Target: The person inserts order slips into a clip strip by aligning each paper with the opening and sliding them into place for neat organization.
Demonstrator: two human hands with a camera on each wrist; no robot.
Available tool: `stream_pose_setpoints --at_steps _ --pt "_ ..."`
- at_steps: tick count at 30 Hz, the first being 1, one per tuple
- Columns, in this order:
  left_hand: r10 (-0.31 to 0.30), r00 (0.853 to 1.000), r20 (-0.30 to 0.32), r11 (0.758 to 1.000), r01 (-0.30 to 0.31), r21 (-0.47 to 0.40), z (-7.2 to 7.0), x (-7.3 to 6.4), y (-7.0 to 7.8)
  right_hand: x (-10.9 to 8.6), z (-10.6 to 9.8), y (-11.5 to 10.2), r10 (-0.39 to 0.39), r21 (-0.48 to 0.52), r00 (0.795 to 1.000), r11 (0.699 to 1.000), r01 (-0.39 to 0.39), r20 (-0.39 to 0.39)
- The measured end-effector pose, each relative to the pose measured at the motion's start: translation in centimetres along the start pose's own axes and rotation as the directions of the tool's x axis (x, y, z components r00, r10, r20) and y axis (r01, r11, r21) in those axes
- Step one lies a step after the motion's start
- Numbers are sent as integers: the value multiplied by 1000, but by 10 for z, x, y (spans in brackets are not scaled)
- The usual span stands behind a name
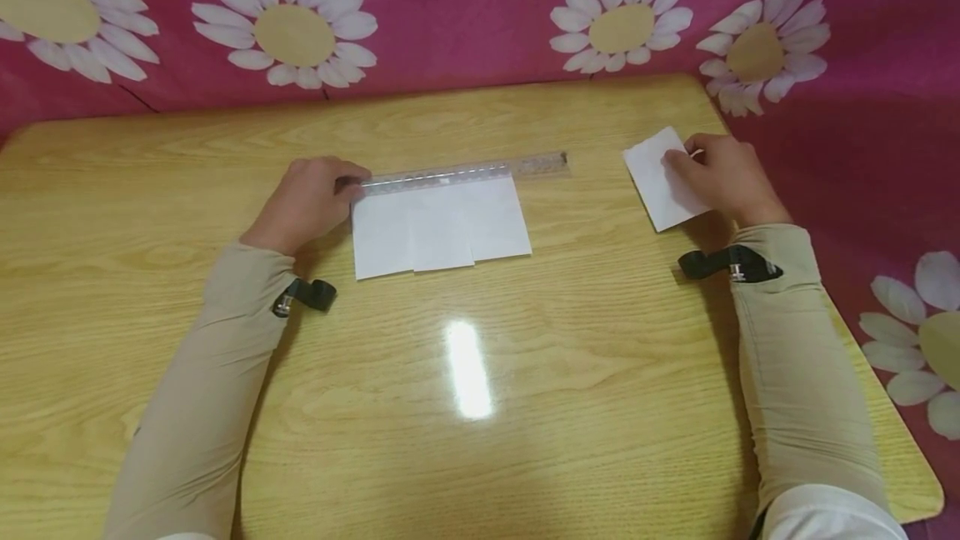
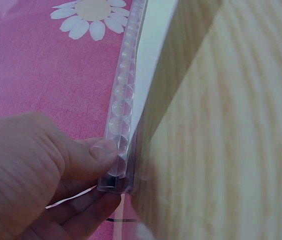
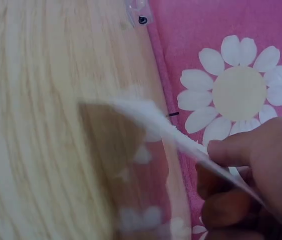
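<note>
My left hand (image 1: pixel 307 200) pinches the left end of a clear plastic ruler (image 1: pixel 442 178) between thumb and fingers. In the left wrist view the thumb lies on top of the ruler (image 2: pixel 122 107), whose edge shows a row of rounded shapes. Below the ruler in the head view, white paper strips (image 1: pixel 442 227) lie side by side with slightly stepped lower edges, their upper edge along the ruler. Off to the right, my right hand (image 1: pixel 731 177) pinches a separate white paper piece (image 1: pixel 660 182), tilted. Seen from the right wrist, this paper (image 3: pixel 180 137) is nearly edge-on.
The wooden table (image 1: pixel 525 357) has a shiny light reflection (image 1: pixel 468 369) at its middle. A pink cloth with large daisies (image 1: pixel 465 15) hangs behind the table and at its right side. Black straps (image 1: pixel 311 294) circle both sleeved wrists.
</note>
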State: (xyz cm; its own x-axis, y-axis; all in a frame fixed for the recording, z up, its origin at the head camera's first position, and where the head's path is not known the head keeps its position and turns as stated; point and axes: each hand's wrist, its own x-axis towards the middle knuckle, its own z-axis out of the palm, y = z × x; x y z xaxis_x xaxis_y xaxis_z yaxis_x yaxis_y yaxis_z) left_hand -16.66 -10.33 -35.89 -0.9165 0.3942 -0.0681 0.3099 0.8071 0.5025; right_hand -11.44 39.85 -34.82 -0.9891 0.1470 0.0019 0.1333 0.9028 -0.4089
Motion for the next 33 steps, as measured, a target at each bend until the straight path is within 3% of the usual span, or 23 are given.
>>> stream_pose_setpoints --at_steps 9,19,33 --pt "10 1000 -10 1000 -10 -7 1 -1 0 -3 2 -11 -81 44 991 995 86 -102" --pt "8 1000 -6 1000 -8 -7 2 0 1 0 11 -14 -77 111 984 989 95 -160" --pt "10 1000 0 1000 -10 0 -1 -1 2 -4 20 -39 -119 162 986 977 136 -113"
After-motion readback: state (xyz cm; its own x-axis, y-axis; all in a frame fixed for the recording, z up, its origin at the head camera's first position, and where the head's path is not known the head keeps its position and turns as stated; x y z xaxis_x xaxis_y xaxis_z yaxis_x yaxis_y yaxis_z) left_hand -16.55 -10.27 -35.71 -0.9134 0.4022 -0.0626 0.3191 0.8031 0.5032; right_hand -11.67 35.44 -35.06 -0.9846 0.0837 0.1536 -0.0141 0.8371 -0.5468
